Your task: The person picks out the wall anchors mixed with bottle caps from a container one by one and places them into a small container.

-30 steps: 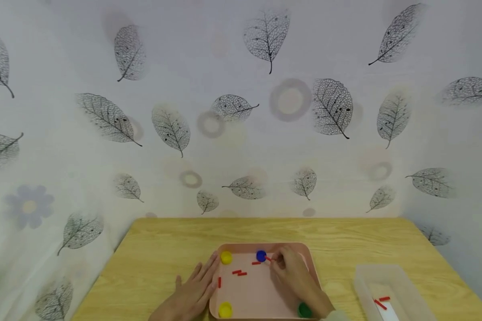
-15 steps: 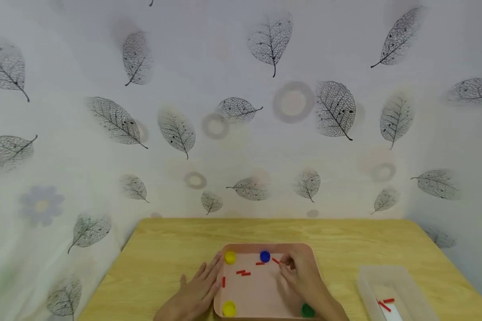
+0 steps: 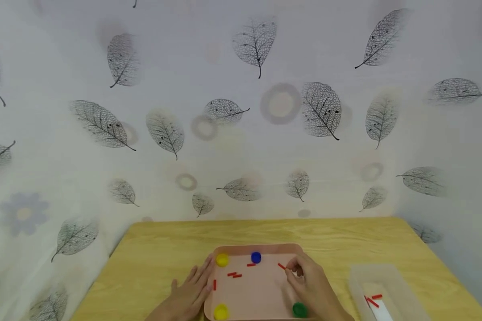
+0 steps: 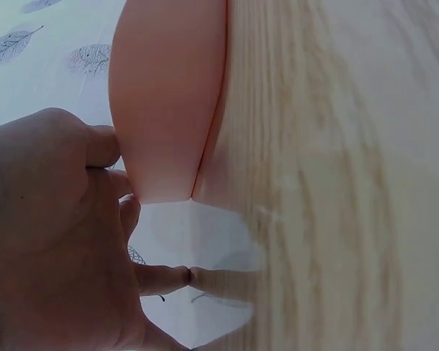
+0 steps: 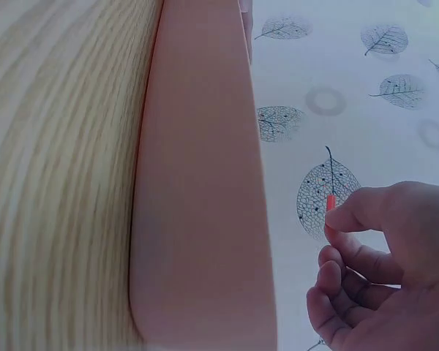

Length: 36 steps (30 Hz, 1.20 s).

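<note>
Between thumb and forefinger my right hand [image 3: 311, 281] pinches a short red stick [image 3: 281, 266] above the right part of a pink tray [image 3: 261, 303]; the stick's end also shows red [image 5: 331, 201] in the right wrist view. My left hand [image 3: 189, 292] rests against the tray's left side, its fingers extended. In the left wrist view that hand [image 4: 58, 241] touches the tray's outer wall [image 4: 168, 95]. Inside the tray stand a blue round cap [image 3: 255, 257], a green cap [image 3: 300, 310] and two yellow caps [image 3: 222, 260]. Several red sticks [image 3: 237, 276] lie on the tray floor.
To the right of the tray stands a translucent plastic box [image 3: 401, 290] with a few red sticks [image 3: 372, 302] and a white piece inside. Tray and box both stand on a wood-grain table [image 3: 164, 240]. A leaf-patterned covering [image 3: 233, 147] hangs behind.
My right hand has moved the pinched red stick away from the blue cap, to the right and slightly nearer. The left hand stays at the tray's side. The head view has shifted slightly.
</note>
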Each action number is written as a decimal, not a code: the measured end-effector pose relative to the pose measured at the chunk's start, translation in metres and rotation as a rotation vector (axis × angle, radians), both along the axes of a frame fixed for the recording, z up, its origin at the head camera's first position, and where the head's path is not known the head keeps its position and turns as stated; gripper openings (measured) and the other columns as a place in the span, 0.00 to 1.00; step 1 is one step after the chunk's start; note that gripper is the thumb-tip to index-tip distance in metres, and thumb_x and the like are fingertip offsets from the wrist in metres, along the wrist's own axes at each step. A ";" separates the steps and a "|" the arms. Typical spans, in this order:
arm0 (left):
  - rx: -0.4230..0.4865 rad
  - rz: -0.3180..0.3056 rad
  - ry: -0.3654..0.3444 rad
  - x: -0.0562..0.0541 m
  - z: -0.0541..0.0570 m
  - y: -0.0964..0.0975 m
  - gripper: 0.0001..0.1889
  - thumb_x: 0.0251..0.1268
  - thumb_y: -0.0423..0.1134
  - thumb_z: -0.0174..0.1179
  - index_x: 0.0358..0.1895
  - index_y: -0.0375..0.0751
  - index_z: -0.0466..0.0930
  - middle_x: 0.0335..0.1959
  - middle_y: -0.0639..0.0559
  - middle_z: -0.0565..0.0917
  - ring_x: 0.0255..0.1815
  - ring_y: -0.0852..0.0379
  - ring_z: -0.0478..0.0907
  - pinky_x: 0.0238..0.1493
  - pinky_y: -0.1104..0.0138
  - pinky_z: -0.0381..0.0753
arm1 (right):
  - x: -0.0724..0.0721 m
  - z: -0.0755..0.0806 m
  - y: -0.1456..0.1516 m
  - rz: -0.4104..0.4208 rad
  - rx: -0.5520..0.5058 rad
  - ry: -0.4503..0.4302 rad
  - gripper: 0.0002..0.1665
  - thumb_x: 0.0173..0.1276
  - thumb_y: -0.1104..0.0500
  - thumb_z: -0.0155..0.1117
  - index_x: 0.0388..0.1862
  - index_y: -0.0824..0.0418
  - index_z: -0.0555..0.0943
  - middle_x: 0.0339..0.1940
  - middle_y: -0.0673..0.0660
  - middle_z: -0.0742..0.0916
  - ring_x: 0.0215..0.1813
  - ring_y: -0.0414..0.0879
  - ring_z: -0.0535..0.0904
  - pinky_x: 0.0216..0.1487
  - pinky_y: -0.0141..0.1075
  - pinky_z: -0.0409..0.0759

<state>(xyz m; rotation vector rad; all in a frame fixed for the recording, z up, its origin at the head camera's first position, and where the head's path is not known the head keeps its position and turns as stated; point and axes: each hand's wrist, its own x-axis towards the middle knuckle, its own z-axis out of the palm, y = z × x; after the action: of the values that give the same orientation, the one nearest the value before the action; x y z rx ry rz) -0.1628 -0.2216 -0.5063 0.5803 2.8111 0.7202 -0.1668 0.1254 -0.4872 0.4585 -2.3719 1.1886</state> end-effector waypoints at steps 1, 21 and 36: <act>0.001 0.005 0.001 0.000 0.000 -0.001 0.32 0.86 0.56 0.34 0.85 0.53 0.43 0.86 0.55 0.44 0.78 0.26 0.53 0.48 0.11 0.38 | 0.002 0.000 0.002 -0.009 0.003 0.009 0.21 0.54 0.75 0.73 0.28 0.50 0.78 0.28 0.36 0.76 0.31 0.37 0.74 0.31 0.30 0.76; 0.017 0.040 -0.084 -0.001 0.005 0.006 0.33 0.85 0.59 0.33 0.85 0.57 0.37 0.85 0.56 0.39 0.81 0.30 0.47 0.50 0.13 0.30 | 0.025 0.001 0.084 -0.183 0.172 0.142 0.22 0.48 0.75 0.77 0.30 0.51 0.80 0.31 0.34 0.76 0.29 0.30 0.70 0.27 0.31 0.76; 0.027 0.026 -0.059 0.000 0.004 0.005 0.32 0.86 0.56 0.33 0.85 0.54 0.40 0.85 0.53 0.42 0.79 0.28 0.50 0.50 0.12 0.33 | 0.036 0.000 0.137 -0.314 0.237 0.141 0.22 0.45 0.75 0.78 0.30 0.53 0.81 0.27 0.38 0.75 0.27 0.32 0.66 0.24 0.27 0.66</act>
<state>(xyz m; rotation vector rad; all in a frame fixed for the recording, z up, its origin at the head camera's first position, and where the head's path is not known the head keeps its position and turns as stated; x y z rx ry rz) -0.1625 -0.2170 -0.5023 0.5196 2.7637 0.7684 -0.1310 0.2622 -0.4876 0.2223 -2.3617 0.7175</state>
